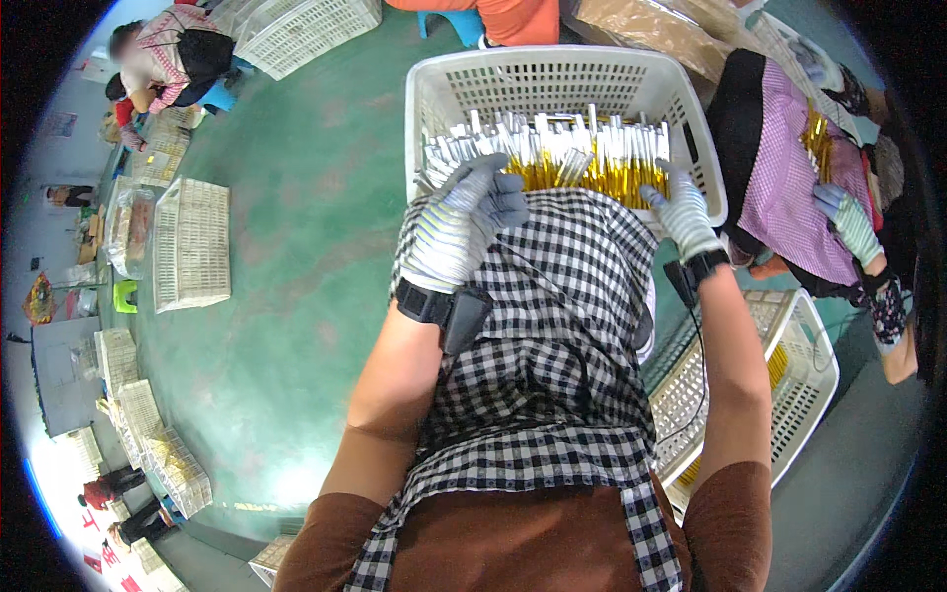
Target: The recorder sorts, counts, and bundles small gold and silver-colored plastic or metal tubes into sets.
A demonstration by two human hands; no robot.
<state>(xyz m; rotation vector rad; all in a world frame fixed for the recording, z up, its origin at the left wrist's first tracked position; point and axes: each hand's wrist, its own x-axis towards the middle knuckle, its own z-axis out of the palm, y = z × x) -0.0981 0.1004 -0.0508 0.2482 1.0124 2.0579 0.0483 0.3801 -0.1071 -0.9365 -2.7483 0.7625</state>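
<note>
A white slotted plastic basket (557, 64) stands in front of my lap, with a dense row of slim gold sticks with silvery-white ends (592, 158) inside it. My left hand (475, 202), in a striped glove with grey fingers, is over the basket's near left part. Its fingers are curled inward, and whatever lies inside them is hidden. At the right end of the row is my right hand (681, 205), gloved the same way, its thumb and fingers apart beside the sticks. A checked apron (543, 276) covers my lap and the basket's near edge.
Another white basket (804, 395) with gold sticks stands by my right side. A co-worker in a purple checked apron (794, 197) sits close on the right, a gloved hand near gold sticks. White crates (192, 242) line the left, and other people sit farther off.
</note>
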